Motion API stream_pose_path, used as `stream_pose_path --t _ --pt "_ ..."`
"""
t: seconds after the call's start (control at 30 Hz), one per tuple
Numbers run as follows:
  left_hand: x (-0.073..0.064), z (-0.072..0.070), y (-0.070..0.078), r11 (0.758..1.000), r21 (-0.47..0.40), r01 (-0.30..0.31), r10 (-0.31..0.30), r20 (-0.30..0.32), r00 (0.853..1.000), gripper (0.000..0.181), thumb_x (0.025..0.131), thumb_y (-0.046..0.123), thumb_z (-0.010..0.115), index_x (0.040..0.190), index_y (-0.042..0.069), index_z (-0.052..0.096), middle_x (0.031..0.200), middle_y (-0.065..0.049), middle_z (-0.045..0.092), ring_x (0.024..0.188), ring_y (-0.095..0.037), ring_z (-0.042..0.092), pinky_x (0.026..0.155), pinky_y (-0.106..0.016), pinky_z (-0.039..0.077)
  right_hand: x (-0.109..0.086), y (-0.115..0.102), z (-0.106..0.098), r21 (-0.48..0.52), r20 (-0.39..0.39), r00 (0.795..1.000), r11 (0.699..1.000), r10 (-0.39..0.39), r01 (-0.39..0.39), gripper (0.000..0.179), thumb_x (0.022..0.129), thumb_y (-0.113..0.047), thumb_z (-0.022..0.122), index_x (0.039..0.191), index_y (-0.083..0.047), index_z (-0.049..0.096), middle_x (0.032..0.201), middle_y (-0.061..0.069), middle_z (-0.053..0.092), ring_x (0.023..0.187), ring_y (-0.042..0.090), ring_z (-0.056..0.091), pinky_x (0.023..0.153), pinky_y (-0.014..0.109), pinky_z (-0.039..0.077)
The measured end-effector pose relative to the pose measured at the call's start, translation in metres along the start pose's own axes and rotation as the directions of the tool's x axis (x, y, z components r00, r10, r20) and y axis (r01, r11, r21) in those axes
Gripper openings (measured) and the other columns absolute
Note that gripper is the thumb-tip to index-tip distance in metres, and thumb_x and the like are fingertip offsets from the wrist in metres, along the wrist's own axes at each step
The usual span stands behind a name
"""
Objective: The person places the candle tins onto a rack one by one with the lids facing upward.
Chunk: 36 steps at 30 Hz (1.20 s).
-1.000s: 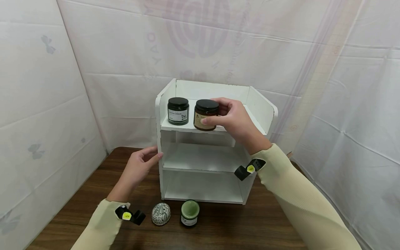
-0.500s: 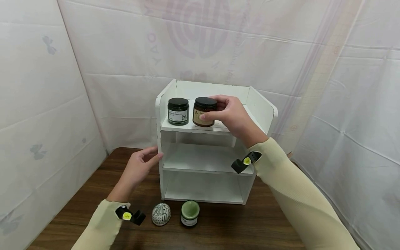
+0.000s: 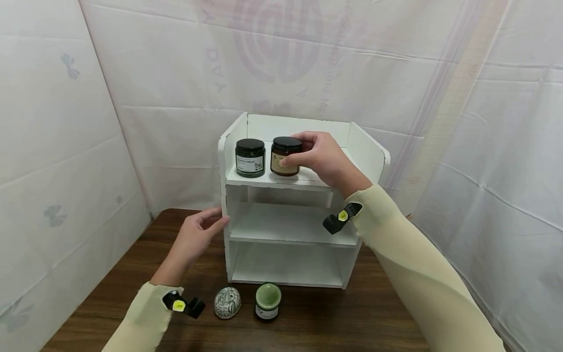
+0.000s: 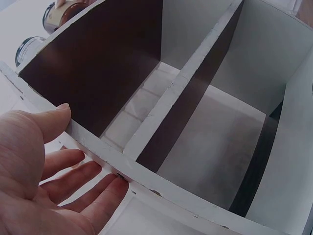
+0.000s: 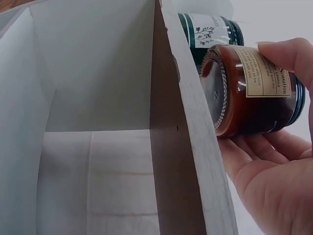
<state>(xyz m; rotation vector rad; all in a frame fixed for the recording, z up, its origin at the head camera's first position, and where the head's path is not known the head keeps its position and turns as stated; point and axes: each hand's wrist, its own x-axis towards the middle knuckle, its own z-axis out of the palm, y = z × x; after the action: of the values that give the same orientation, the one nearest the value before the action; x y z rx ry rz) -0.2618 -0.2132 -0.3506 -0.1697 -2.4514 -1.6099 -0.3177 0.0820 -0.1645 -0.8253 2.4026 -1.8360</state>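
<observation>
In the head view my right hand (image 3: pixel 323 159) holds an amber candle jar (image 3: pixel 280 170) with a black lid and tan label, thumb across its front and fingers behind. The jar is at the front of the white shelf unit's (image 3: pixel 299 187) top board; the right wrist view shows it tilted, its base (image 5: pixel 214 93) near the board's front edge. Just left of it stands a dark green candle jar (image 3: pixel 250 159) with a white label. My left hand (image 3: pixel 193 239) touches the unit's left side panel, thumb (image 4: pixel 54 120) on the front edge and relaxed fingertips against the outer side.
On the brown wooden table (image 3: pixel 352 322), in front of the unit, sit a patterned black-and-white domed object (image 3: pixel 227 302) and a small green-topped jar (image 3: pixel 268 300). The unit has raised sides and two lower compartments. White sheeting (image 3: pixel 176 146) hangs behind and at both sides.
My right hand has carried the amber candle jar slightly left and back over the top board, closer to the green jar. The left hand stays in place on the side panel.
</observation>
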Motion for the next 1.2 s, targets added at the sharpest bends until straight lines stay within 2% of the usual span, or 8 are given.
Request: stream_pose_path --t 0.13,0.37,0.63,0.77,1.03,1.2 --pt "0.0002 0.0002 -0.0007 1.000 0.000 0.003 -0.003 -0.001 1.000 0.065 0.099 0.047 0.066 0.150 0.008 0.053 0.145 -0.015 0.061 0.130 -0.030 0.058 0.104 -0.045 0.049 0.0030 0.0008 0.0000 -0.001 0.004 1.000 1.000 0.022 -0.022 0.044 0.077 -0.001 0.083 0.119 -0.004 0.071 0.113 0.011 0.076 0.104 0.019 0.069 0.100 0.036 0.054" --pt "0.0002 -0.0002 -0.0015 1.000 0.008 -0.011 0.011 -0.002 1.000 0.063 0.099 0.048 0.066 0.148 0.009 0.055 0.143 -0.014 0.062 0.128 -0.028 0.059 0.098 -0.035 0.050 0.0068 0.0016 -0.0017 0.011 0.013 0.997 0.997 0.071 -0.072 0.048 0.077 0.003 0.080 0.122 -0.002 0.068 0.119 0.013 0.073 0.106 0.019 0.067 0.098 0.034 0.055" --pt "-0.0002 0.0001 -0.0010 1.000 -0.007 -0.012 0.012 0.001 1.000 0.063 0.100 0.046 0.065 0.148 0.008 0.054 0.143 -0.015 0.062 0.129 -0.030 0.058 0.104 -0.045 0.049 0.0100 0.0052 -0.0027 0.032 0.032 0.995 0.995 0.092 -0.093 0.049 0.076 0.007 0.078 0.124 0.001 0.066 0.121 0.014 0.070 0.107 0.022 0.065 0.094 0.032 0.056" --pt "-0.0006 -0.0003 -0.0009 1.000 -0.009 -0.011 0.011 0.005 1.000 0.064 0.100 0.047 0.065 0.148 0.008 0.054 0.144 -0.015 0.061 0.129 -0.030 0.058 0.105 -0.046 0.048 0.0097 0.0056 -0.0027 0.028 0.040 0.995 0.995 0.092 -0.093 0.050 0.077 0.007 0.077 0.125 0.000 0.066 0.123 0.015 0.069 0.107 0.022 0.065 0.094 0.032 0.056" --pt "-0.0019 -0.0017 -0.0001 1.000 0.003 -0.004 0.004 0.000 1.000 0.065 0.099 0.048 0.065 0.149 0.008 0.053 0.143 -0.015 0.062 0.127 -0.029 0.059 0.102 -0.042 0.050 0.0103 0.0054 -0.0010 0.008 0.047 0.994 0.995 0.099 -0.100 0.053 0.076 0.007 0.078 0.126 -0.001 0.066 0.124 0.015 0.069 0.107 0.021 0.065 0.097 0.032 0.054" --pt "-0.0018 -0.0016 -0.0003 1.000 -0.001 -0.004 0.004 0.000 1.000 0.065 0.100 0.047 0.065 0.149 0.007 0.053 0.143 -0.015 0.062 0.127 -0.029 0.058 0.099 -0.035 0.051 0.0102 0.0045 -0.0009 0.000 0.056 0.993 0.995 0.103 -0.103 0.052 0.077 0.007 0.078 0.127 -0.001 0.065 0.124 0.015 0.070 0.107 0.020 0.065 0.098 0.032 0.054"
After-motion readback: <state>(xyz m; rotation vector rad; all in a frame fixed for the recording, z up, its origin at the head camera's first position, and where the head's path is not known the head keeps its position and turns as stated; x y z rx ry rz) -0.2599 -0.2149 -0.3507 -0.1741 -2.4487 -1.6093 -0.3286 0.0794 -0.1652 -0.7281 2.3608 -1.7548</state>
